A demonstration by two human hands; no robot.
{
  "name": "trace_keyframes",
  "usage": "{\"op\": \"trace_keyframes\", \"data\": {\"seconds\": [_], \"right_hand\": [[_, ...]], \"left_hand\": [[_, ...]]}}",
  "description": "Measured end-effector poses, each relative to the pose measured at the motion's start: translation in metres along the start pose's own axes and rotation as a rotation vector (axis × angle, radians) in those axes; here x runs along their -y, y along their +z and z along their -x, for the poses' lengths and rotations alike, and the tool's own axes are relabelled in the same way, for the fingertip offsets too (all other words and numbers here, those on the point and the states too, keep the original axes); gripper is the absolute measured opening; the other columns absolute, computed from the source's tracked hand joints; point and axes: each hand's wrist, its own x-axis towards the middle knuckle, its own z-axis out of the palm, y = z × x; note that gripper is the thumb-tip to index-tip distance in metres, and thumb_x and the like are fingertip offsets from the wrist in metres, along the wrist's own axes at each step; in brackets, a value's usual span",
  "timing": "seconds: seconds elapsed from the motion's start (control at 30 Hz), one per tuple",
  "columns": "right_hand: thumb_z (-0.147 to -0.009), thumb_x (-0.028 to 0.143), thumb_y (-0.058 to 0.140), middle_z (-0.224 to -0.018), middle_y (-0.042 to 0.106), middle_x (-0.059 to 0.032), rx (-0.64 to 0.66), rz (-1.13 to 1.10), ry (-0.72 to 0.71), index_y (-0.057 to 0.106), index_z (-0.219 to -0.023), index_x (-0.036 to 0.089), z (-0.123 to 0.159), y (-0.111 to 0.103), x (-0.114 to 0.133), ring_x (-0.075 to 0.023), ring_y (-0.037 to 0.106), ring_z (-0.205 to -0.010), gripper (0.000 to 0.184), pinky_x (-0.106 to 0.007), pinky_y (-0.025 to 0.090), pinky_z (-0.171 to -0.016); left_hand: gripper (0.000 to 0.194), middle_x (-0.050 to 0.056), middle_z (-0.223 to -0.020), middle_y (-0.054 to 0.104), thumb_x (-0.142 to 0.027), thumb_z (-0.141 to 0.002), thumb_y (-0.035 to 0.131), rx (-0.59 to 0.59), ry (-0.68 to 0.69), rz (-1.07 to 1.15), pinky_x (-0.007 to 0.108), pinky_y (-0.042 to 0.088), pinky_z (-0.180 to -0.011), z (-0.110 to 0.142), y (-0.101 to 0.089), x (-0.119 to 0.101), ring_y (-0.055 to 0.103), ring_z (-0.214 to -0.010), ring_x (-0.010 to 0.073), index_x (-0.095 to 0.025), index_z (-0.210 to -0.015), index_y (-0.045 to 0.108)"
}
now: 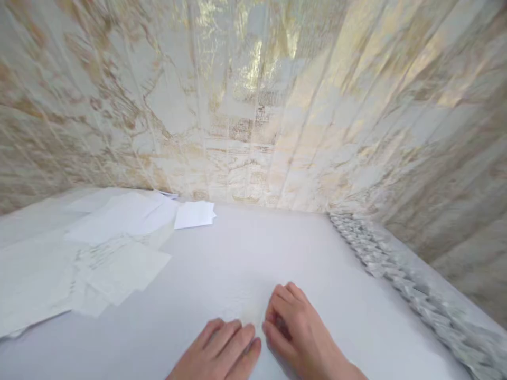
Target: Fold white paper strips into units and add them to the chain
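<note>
A pale sheet of paper (250, 315), hard to make out against the white table, lies between my two hands at the bottom middle. My left hand (222, 351) rests palm down on it, fingers extended and lying flat. Just to the right, my right hand (299, 330) has its fingers curled and its thumb drawn in by the paper's edge. Most of the sheet is hidden under the hands or blends into the tabletop.
Loose white papers (114, 211) and printed sheets (122, 266) spread over the table's left side. A small stack of white paper pieces (194, 214) lies at the back. Along the right edge runs a row of grey folded pieces (396, 274). A patterned curtain (253, 116) hangs behind.
</note>
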Motion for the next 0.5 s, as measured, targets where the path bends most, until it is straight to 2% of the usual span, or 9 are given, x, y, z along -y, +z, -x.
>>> {"op": "trace_keyframes", "data": {"seconds": [0.13,0.23,0.37,0.5], "right_hand": [[-0.077,-0.003,0.062,-0.078,0.058,-0.0015,0.001,0.028,-0.003,0.051,-0.072,0.018,-0.001,-0.002,-0.004,-0.0206,0.051,-0.079,0.024,-0.035,0.038,-0.073],[-0.078,-0.002,0.062,-0.079,0.058,-0.0017,0.001,0.032,-0.001,0.052,-0.072,0.018,0.000,-0.003,-0.003,-0.0212,0.051,-0.080,0.023,-0.035,0.038,-0.073],[-0.079,0.000,0.061,-0.083,0.058,-0.0024,-0.004,0.008,0.001,0.051,-0.075,0.019,0.001,-0.004,-0.001,-0.0227,0.051,-0.083,0.022,-0.037,0.039,-0.075],[-0.069,-0.001,0.061,-0.091,0.057,-0.0033,-0.028,-0.051,0.012,0.050,-0.085,0.020,0.003,0.001,-0.005,-0.0233,0.050,-0.087,0.029,-0.040,0.040,-0.079]], "left_hand": [[0.022,0.000,-0.121,0.066,-0.026,-0.099,0.050,0.056,0.040,0.002,0.037,0.034,-0.086,-0.002,-0.006,0.004,0.053,-0.095,0.0215,-0.021,-0.117,0.062],[0.022,-0.001,-0.119,0.068,-0.022,-0.099,0.051,0.070,0.050,0.009,0.037,0.036,-0.083,-0.003,-0.007,0.004,0.053,-0.093,0.0213,-0.021,-0.117,0.063],[0.021,-0.001,-0.119,0.068,-0.020,-0.098,0.050,0.009,0.066,-0.046,0.039,0.036,-0.083,-0.001,-0.002,0.002,0.053,-0.092,0.0213,-0.021,-0.113,0.065],[0.022,-0.002,-0.117,0.068,-0.017,-0.096,0.051,-0.054,0.063,-0.100,0.038,0.039,-0.081,0.003,0.005,0.001,0.054,-0.092,0.0210,-0.023,-0.113,0.065]]}}
